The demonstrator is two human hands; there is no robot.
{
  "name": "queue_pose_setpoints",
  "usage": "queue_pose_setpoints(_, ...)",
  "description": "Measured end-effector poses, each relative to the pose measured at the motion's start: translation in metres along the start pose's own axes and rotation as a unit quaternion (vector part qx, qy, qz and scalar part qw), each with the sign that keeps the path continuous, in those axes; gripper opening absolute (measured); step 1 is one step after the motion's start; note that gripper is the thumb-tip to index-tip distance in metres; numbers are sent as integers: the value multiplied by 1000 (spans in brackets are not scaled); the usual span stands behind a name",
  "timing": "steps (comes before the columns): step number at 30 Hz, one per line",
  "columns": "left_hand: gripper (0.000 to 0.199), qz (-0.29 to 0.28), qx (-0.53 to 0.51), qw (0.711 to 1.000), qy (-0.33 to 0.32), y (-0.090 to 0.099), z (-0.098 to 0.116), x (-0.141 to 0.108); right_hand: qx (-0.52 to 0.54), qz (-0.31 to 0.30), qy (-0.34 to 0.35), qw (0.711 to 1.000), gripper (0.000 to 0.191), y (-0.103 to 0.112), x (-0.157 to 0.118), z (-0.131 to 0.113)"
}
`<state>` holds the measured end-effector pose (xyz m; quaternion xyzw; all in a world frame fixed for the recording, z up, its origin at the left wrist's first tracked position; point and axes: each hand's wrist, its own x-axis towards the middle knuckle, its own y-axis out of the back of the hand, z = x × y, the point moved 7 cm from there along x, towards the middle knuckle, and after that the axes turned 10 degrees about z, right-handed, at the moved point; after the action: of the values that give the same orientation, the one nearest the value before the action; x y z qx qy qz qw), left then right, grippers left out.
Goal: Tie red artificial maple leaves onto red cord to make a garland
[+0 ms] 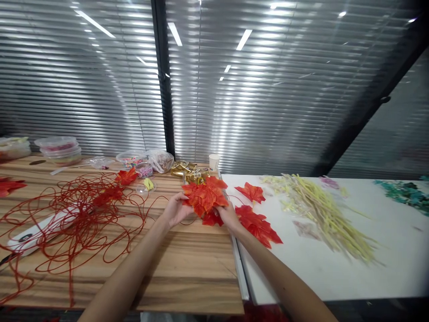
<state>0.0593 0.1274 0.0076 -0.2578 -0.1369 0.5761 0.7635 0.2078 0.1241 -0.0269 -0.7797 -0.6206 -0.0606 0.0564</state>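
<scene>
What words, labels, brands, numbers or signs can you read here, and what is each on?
No text is legible.
Gold foil packets: printing, too small and blurred to read.
White paper cup: faint mark, too small to read.
White corded device: dark oval, no letters readable.

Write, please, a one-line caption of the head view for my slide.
Left hand and right hand hold red leaves over a wooden table, with tangled red cord at left.

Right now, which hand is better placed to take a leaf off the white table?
Probably the right hand: it sits closer to the red leaves on the white table. The left hand is farther, over the wooden table. Both hold other leaves.
</scene>
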Motion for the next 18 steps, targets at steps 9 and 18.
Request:
queue_pose_setpoints(9,29,30,-23,997,71,-1,-3,-9,12,-2,-7,1000,24,0,-4,-4)
queue_pose_setpoints(18,36,-35,36,997,54,-7,-11,-9,68,-43,58,995,11,-1,-6,-6)
